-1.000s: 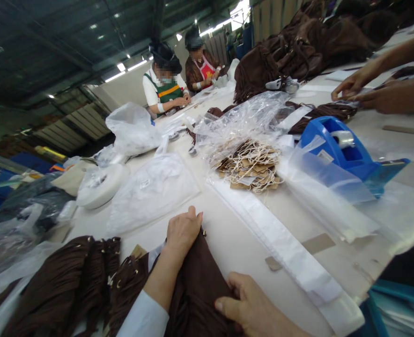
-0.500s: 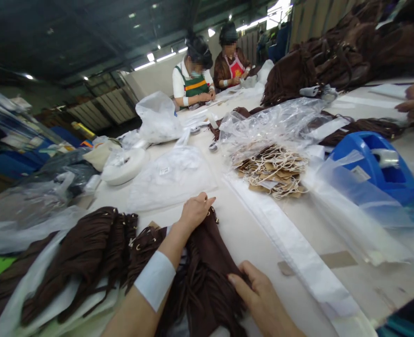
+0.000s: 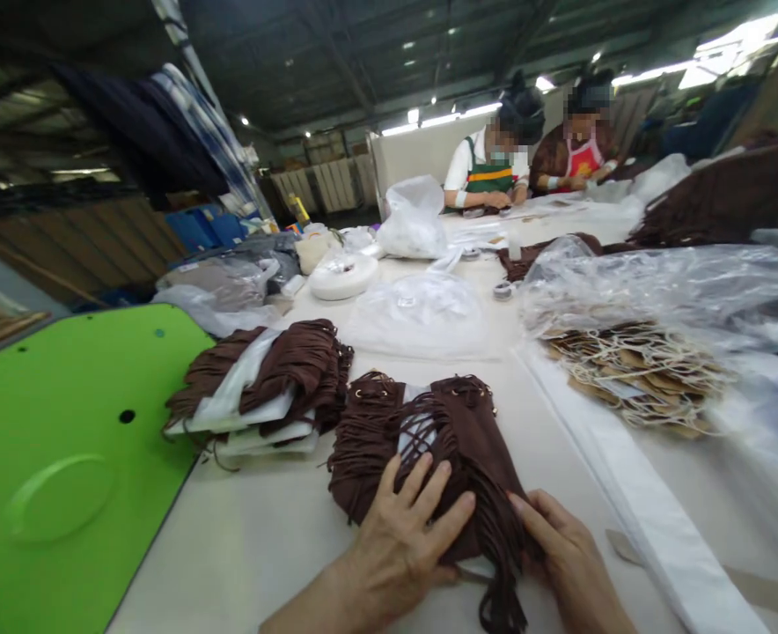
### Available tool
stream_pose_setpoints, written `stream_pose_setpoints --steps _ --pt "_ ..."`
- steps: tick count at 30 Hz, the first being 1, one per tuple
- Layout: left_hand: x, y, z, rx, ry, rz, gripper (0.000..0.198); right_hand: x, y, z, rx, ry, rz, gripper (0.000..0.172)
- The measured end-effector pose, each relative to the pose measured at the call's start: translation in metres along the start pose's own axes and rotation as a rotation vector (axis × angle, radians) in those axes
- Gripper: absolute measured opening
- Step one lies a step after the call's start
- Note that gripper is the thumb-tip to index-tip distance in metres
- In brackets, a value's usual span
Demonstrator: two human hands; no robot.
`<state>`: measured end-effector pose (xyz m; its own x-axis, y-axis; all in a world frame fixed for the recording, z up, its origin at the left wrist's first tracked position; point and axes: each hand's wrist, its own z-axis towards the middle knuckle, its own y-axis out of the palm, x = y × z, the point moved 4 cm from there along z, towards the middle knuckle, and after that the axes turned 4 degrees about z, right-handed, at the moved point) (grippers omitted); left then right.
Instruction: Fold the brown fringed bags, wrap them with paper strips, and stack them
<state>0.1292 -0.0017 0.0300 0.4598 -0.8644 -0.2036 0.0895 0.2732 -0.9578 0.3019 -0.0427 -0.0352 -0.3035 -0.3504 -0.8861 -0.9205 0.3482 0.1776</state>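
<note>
Currently, in the head view, the brown fringed piece [image 3: 474, 449] lies flat on the white table [image 3: 231, 546], directly in front of the person. Its two panels carry metal eyelets at the upper edge, and a pale sheet shows between them beneath crossed laces. The left hand [image 3: 406, 537] is palm down with the fingers spread, resting on the lower middle of the piece. The right hand [image 3: 570, 555] has its fingertips against the right edge of the piece; whether they pinch the edge cannot be told.

Just left of the piece sits a stack of brown fringed items [image 3: 316, 361] interleaved with white sheets, near a green board [image 3: 65, 396]. Beyond the piece lie a clear bag [image 3: 422, 317] and a white roll [image 3: 342, 275]. To the right, a white strip [image 3: 640, 493] runs along the table, beside a pile of corded tags [image 3: 640, 370]. A co-worker in a green apron [image 3: 491, 180] works at the far side.
</note>
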Motion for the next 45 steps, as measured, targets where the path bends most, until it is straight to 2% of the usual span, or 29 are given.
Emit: stream_pose_setpoints --steps 4,7,9,11,12,13,15,16,17,18,20,23,25,27,30,32,36,40,43,45 --pt "0.009 0.006 0.003 0.142 -0.080 0.073 0.054 -0.003 0.001 0.000 0.016 -0.015 -0.062 0.044" --pt "0.013 0.002 -0.003 0.211 -0.099 0.077 0.053 -0.011 -0.002 -0.002 0.043 -0.077 -0.216 0.043" --pt "0.009 -0.004 -0.014 0.231 -0.067 0.037 0.055 -0.018 -0.010 -0.009 0.151 -0.180 -0.388 0.042" --pt "-0.003 -0.011 -0.031 0.236 -0.068 0.006 0.069 -0.032 -0.015 -0.023 0.320 -0.441 -0.594 0.042" --pt "-0.013 -0.013 -0.041 0.233 -0.099 0.002 0.081 -0.040 -0.012 -0.033 0.372 -0.639 -0.707 0.041" --pt "-0.024 -0.014 -0.050 0.223 -0.156 0.008 0.091 -0.046 -0.005 -0.044 0.368 -0.854 -0.830 0.040" --pt "-0.043 -0.011 -0.065 0.202 -0.228 0.004 0.095 -0.053 0.020 -0.063 0.186 -1.235 -1.074 0.039" --pt "-0.050 -0.008 -0.069 0.195 -0.236 -0.016 0.092 -0.054 0.034 -0.069 0.064 -1.350 -1.173 0.036" --pt "-0.055 -0.005 -0.072 0.196 -0.225 -0.045 0.086 -0.056 0.046 -0.072 -0.039 -1.397 -1.251 0.031" --pt "-0.057 -0.001 -0.073 0.202 -0.211 -0.078 0.080 -0.059 0.058 -0.072 -0.129 -1.382 -1.310 0.024" --pt "-0.059 0.005 -0.073 0.230 -0.203 -0.136 0.071 -0.066 0.077 -0.066 -0.230 -1.255 -1.370 0.011" --pt "-0.059 0.015 -0.074 0.279 -0.238 -0.188 0.070 -0.081 0.096 -0.047 -0.219 -1.104 -1.382 0.021" --pt "-0.058 0.021 -0.076 0.289 -0.250 -0.204 0.073 -0.093 0.106 -0.028 -0.172 -1.075 -1.367 0.038" --pt "-0.058 0.027 -0.078 0.297 -0.252 -0.206 0.074 -0.102 0.114 -0.001 -0.204 -0.946 -1.405 0.066" --pt "-0.058 0.034 -0.080 0.292 -0.256 -0.206 0.075 -0.112 0.121 0.041 -0.382 -0.687 -1.487 0.089" --pt "-0.058 0.038 -0.081 0.294 -0.254 -0.208 0.077 -0.117 0.123 0.058 -0.475 -0.624 -1.504 0.093" --pt "-0.058 0.044 -0.082 0.328 -0.245 -0.208 0.077 -0.118 0.120 0.056 -0.559 -0.659 -1.518 0.084" --pt "-0.060 0.047 -0.082 0.325 -0.248 -0.206 0.078 -0.116 0.114 0.031 -0.652 -0.769 -1.514 0.047" --pt "-0.060 0.048 -0.083 0.332 -0.244 -0.176 0.078 -0.128 0.089 0.023 -0.685 -0.810 -1.518 0.033" --pt "-0.059 0.047 -0.083 0.337 -0.242 -0.158 0.079 -0.142 0.058 0.028 -0.587 -0.833 -1.589 0.034"
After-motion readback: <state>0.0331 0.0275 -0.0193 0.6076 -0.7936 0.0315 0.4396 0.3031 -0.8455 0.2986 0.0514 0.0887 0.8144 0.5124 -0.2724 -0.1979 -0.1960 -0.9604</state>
